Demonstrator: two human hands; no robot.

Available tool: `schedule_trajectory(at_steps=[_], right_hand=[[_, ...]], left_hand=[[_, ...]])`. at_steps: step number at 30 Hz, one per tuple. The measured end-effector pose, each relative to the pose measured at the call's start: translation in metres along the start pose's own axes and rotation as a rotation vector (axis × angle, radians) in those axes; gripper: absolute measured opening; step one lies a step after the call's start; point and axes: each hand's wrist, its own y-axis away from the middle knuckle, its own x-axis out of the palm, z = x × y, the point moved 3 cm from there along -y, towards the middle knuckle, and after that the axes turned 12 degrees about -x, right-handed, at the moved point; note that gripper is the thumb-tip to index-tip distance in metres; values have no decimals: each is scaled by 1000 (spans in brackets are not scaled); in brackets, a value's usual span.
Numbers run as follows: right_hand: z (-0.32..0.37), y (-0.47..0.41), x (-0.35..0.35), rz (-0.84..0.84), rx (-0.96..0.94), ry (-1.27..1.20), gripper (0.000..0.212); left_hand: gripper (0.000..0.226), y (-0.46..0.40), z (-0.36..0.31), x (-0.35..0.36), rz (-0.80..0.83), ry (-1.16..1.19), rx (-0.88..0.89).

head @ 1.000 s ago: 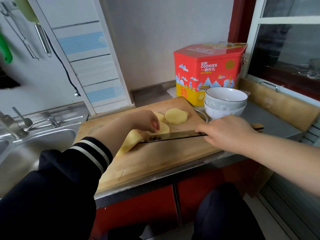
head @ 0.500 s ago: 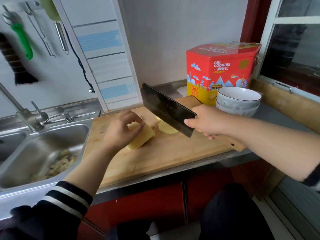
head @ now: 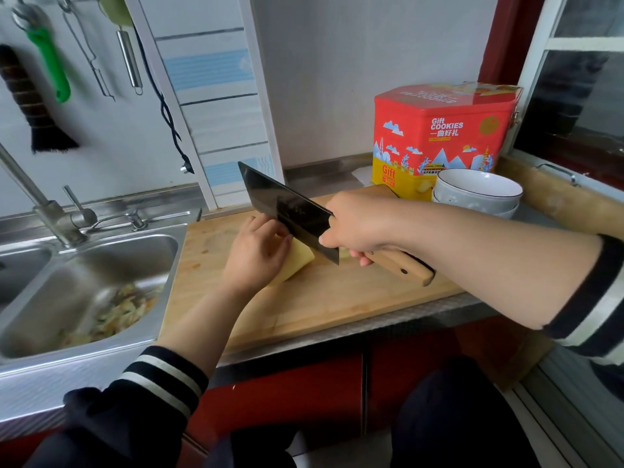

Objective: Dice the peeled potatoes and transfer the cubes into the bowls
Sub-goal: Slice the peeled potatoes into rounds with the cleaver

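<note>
Early stage, by my read. Left hand (head: 255, 255) holds a peeled potato piece (head: 297, 263) down on the cutting board (head: 337, 305), fingers curled over it. Right hand (head: 354, 228) has fingers clamped on the cleaver (head: 287, 211) handle, blade raised at a tilt just above the potato. A sliver of cut potato shows under the right hand; the rest is hidden. Stacked bowls (head: 477, 194) sit at the board's far right on the table, top one looks empty. No cubes visible: dicing and transfer both remain.
</note>
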Motion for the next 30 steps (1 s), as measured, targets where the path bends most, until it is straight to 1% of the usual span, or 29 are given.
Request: schedule_trajectory(at_steps=[2,5,10,14,18,22,27,30], right_hand=[[5,-1,-1,5,0,6,12],[11,-3,-1,28,9,34,17],[16,-9,0,43,10,55,22],[17,-10,1,43,18,39,20],[20,-9,3,66,56,30,21],[21,-9,9,76,93,90,17],[17,-11,20,155,165,143,19],[14,-11,23,141,185,120,18]], left_hand=[[4,-1,0,1,-20,-6,-17],[4,-1,-2,3,-49,-3,-25],[5,0,-5,4,-53,2,-49],[6,0,-5,3,-70,-1,-29],[7,1,-6,3,-77,-2,-4],[4,0,-1,5,-67,-2,4],[4,-1,-1,5,-48,-14,9],[4,0,-3,4,-44,-15,7]])
